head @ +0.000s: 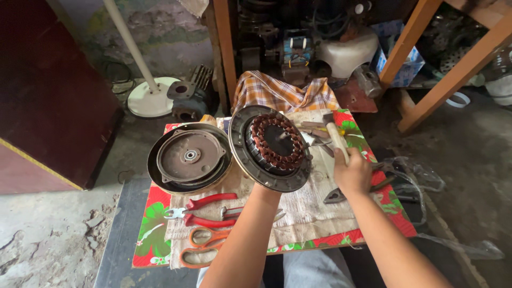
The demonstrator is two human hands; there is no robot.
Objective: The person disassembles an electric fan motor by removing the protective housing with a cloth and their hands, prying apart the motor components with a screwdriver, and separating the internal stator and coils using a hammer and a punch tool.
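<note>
Gripping hammer [335, 140], right hand [352, 173] seemingly raised.

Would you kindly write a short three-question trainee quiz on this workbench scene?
1. True or false: the left hand holds the motor stator tilted up off the table.
2. The right hand grips: A) the hammer B) the scissors C) the pliers?
3. Which side of the stator does the round motor cover lie on?

Key: 1 true; 2 A; 3 left.

Round motor stator [271, 148] with copper windings, held tilted on edge, wooden-handled hammer [336, 140] gripped upright beside it
</note>
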